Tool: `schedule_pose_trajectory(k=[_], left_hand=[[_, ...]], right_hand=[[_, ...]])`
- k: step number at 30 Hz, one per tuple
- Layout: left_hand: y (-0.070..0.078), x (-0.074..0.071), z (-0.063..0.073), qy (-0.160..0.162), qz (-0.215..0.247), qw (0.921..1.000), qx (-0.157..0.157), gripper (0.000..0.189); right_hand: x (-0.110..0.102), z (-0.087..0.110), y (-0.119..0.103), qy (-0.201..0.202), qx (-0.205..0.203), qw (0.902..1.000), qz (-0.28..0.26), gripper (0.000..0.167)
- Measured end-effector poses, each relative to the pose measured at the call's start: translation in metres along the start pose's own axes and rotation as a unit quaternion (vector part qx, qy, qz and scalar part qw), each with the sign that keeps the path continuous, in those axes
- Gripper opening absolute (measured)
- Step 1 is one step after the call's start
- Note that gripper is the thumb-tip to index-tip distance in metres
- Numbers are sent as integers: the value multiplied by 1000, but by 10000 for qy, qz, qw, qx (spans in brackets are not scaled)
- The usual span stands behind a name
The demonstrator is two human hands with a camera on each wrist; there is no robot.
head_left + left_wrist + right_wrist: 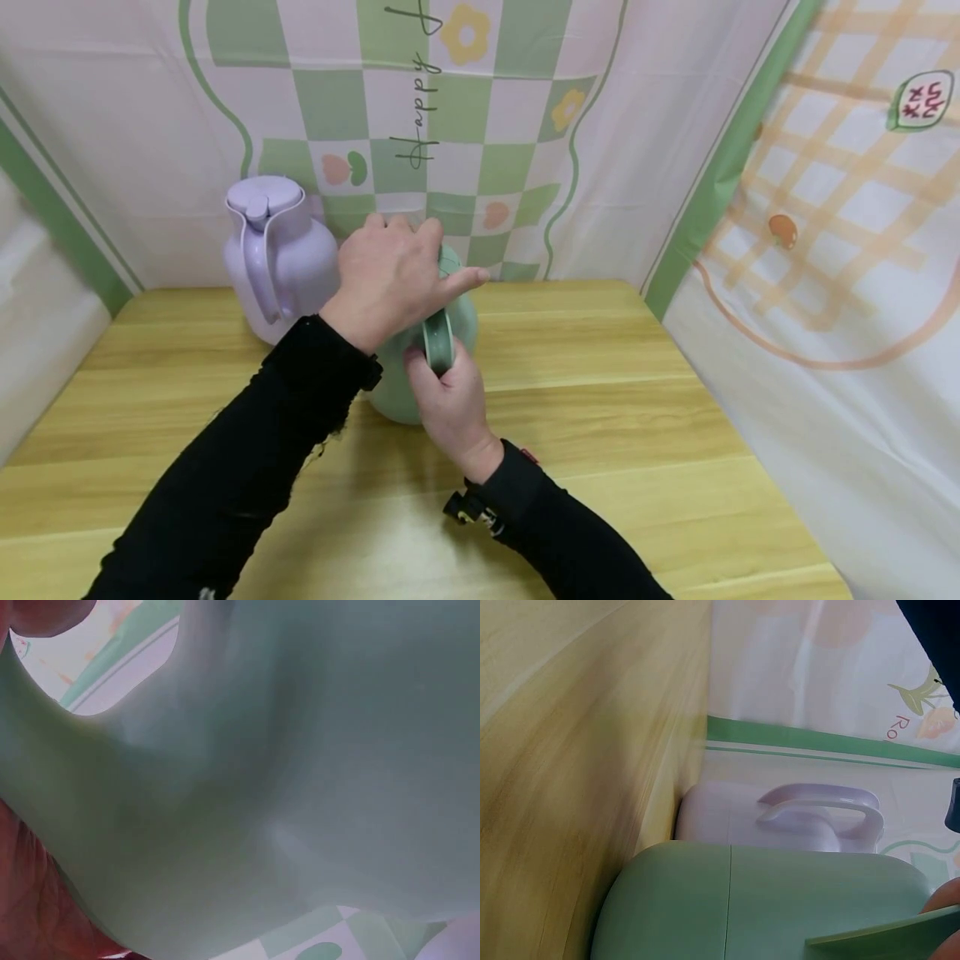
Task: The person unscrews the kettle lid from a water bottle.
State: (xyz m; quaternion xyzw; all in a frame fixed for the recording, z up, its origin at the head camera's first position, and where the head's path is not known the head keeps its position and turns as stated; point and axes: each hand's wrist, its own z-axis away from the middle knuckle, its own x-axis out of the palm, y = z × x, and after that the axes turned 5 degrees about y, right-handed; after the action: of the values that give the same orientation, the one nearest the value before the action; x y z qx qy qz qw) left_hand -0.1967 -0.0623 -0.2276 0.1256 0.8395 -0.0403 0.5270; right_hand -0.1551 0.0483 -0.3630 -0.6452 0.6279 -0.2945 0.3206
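Observation:
A pale green thermos jug (396,398) stands upright on the wooden table in front of me. My left hand (390,271) lies over its top, the fingers bent over the far side of the lid and the thumb stretched to the right; the hand hides most of the lid. With my right hand (454,408) I grip the jug's handle (439,343), thumb on its left side. The green body (225,825) fills most of the left wrist view. In the right wrist view, the jug's side (780,889) shows a thin seam.
A lilac thermos jug (303,258) with its lid on stands behind and left of the green one, near the back edge. The wooden table (600,417) meets a printed checkered cloth (397,104) at the back. More cloth hangs at both sides.

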Motion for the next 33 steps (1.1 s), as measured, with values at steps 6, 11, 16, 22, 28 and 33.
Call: schedule_pose_trajectory(k=[6, 11, 16, 22, 28, 33], left_hand=[[3, 3, -2, 232, -114, 9996, -72, 75], [5, 4, -4, 395, -243, 9988, -156, 75], [6, 5, -4, 499, -361, 9980, -164, 76], [4, 2, -2, 384, -313, 9987, -105, 76], [-2, -3, 2, 112, -255, 9996, 58, 75], [-15, -5, 3, 47, 313, 9976, 618, 71]], right_hand=[[1, 0, -1, -10, -12, 10000, -39, 39], [1, 0, 0, -12, -64, 10000, -20, 39], [1, 1, -2, -9, -70, 10000, -23, 40], [1, 1, 0, -23, -115, 9999, -16, 40], [1, 1, 0, -41, -60, 10000, -34, 41], [1, 1, 0, -26, 17, 10000, -7, 42]])
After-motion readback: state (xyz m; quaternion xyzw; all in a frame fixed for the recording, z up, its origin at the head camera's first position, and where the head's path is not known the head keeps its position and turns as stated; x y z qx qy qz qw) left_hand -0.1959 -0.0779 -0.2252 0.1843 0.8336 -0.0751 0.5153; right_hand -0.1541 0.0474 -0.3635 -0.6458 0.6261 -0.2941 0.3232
